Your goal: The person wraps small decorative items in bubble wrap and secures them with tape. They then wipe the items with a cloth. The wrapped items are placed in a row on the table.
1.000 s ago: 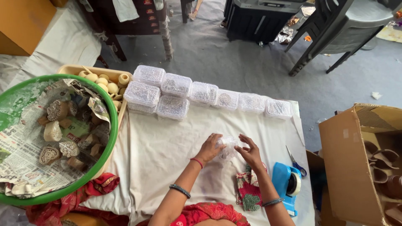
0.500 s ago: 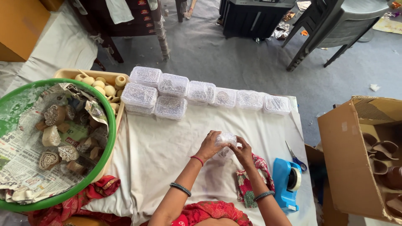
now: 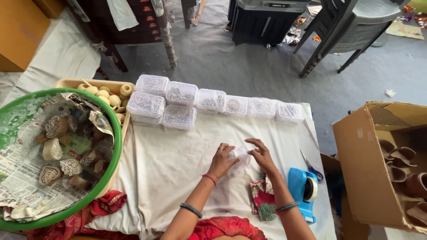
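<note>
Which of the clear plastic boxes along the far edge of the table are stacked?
The two nearest the green tub: the front-left stack and the stack beside it. The others stand single.
</note>
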